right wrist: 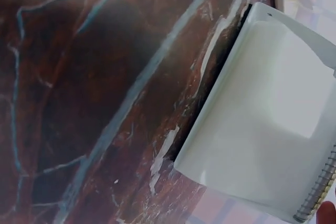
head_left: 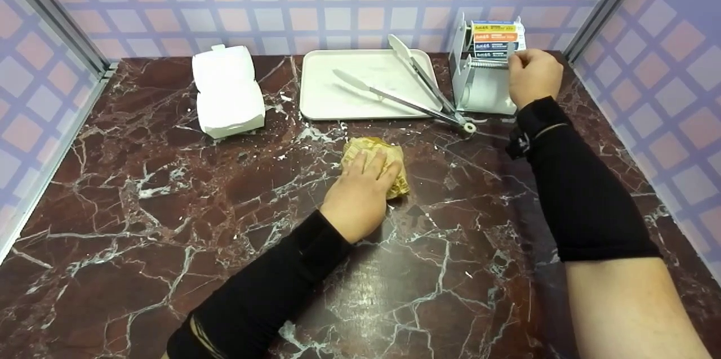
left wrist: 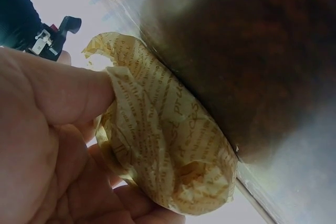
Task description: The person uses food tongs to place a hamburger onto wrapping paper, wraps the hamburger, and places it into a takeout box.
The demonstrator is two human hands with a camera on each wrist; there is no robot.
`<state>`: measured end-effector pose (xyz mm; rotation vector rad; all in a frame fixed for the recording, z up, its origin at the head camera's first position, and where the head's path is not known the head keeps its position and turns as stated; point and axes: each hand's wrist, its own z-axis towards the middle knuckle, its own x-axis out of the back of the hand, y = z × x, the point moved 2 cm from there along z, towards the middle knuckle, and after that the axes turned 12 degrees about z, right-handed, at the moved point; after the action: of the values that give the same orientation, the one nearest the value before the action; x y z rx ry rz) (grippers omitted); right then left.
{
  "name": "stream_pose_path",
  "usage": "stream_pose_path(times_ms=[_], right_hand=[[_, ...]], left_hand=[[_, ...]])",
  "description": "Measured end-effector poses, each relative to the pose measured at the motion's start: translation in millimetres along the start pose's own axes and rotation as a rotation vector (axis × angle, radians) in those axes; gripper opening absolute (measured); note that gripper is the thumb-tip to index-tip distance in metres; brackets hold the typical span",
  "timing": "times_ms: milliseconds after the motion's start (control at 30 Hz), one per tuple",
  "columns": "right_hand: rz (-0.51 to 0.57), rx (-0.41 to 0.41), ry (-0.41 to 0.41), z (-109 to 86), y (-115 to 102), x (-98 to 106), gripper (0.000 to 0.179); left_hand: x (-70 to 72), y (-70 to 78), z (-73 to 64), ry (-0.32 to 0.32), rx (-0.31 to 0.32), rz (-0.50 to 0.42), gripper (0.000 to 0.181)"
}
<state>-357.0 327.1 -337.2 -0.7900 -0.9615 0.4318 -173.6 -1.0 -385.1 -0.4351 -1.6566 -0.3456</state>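
Wrapped package lies on the tabletop, nearer than the tray. The left hand grips it, fingers across the paper. The right hand, fingers curled, is at the label dispenser; whether it pinches anything cannot be determined.

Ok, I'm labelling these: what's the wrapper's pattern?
Yellowish wrapper with brown lettering; clearest in left wrist view.

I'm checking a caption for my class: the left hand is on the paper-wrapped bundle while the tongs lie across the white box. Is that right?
Not quite: the head view shows the tongs lying across the tray, not the white box. The left hand is indeed on the paper-wrapped bundle.
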Motion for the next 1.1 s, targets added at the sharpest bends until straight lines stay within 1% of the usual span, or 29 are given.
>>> stream_pose_path(times_ms=[100, 300, 367, 433, 467, 500, 567, 633, 667, 733, 767, 867, 933, 967, 1033, 1100], right_hand=[[0.033, -0.036, 0.017, 1.1, 0, 1, 0.034], [0.121, -0.042, 0.076, -1.5, -6, 5, 0.032], [0.164, -0.028, 0.105, -5.6, -10, 7, 0.031], [0.209, 0.009, 0.129, -12.2, -17, 7, 0.028], [0.242, 0.029, 0.128, -17.0, -21, 7, 0.026], [0.279, 0.046, 0.119, -22.9, -26, 7, 0.023], [0.368, 0.074, 0.074, -37.9, -38, 5, 0.018], [0.481, 0.08, -0.011, -57.6, -52, 0, 0.015], [0.547, 0.067, -0.062, -68.8, -59, -4, 0.014], [0.691, 0.012, -0.18, -92.9, -72, -14, 0.012], [0.76, -0.038, -0.246, -105.3, -79, -19, 0.011], [0.968, -0.238, -0.424, -140.5, -93, -41, 0.008], [1.052, -0.389, -0.523, -159.5, -97, -56, 0.01], [1.084, -0.451, -0.557, -167.1, -98, -63, 0.011], [1.137, -0.542, -0.604, -177.7, -97, -78, 0.012], [1.161, -0.608, -0.609, -183.3, -95, -88, 0.012]], left_hand=[[-0.1, -0.8, -1.1, -0.004, -0.004, 0.007, 0.075], [0.0, -1.4, -1.5, -0.017, 0.002, -0.01, 0.073], [0.0, -0.9, -1.6, -0.019, 0.003, -0.016, 0.074], [0.2, -0.1, -1.8, -0.017, 0.0, -0.018, 0.075], [0.5, 0.2, -2.0, -0.014, -0.004, -0.018, 0.075], [0.6, 0.6, -2.1, -0.014, -0.008, -0.018, 0.075], [1.1, 0.8, -2.5, -0.007, -0.016, -0.019, 0.075], [1.4, 0.2, -2.7, -0.004, -0.022, -0.018, 0.076], [1.6, -0.3, -2.9, -0.004, -0.024, -0.017, 0.076], [1.4, -1.8, -3.0, 0.0, -0.025, -0.018, 0.077], [1.3, -2.4, -3.1, 0.0, -0.026, -0.02, 0.077], [0.8, -4.1, -2.8, 0.01, -0.028, -0.018, 0.075], [0.1, -5.0, -2.6, 0.009, -0.033, -0.009, 0.074], [-0.2, -5.6, -2.5, 0.008, -0.038, -0.003, 0.073], [-1.1, -7.1, -2.6, 0.002, -0.06, 0.016, 0.075], [-1.7, -9.3, -3.6, -0.003, -0.086, 0.019, 0.077]])
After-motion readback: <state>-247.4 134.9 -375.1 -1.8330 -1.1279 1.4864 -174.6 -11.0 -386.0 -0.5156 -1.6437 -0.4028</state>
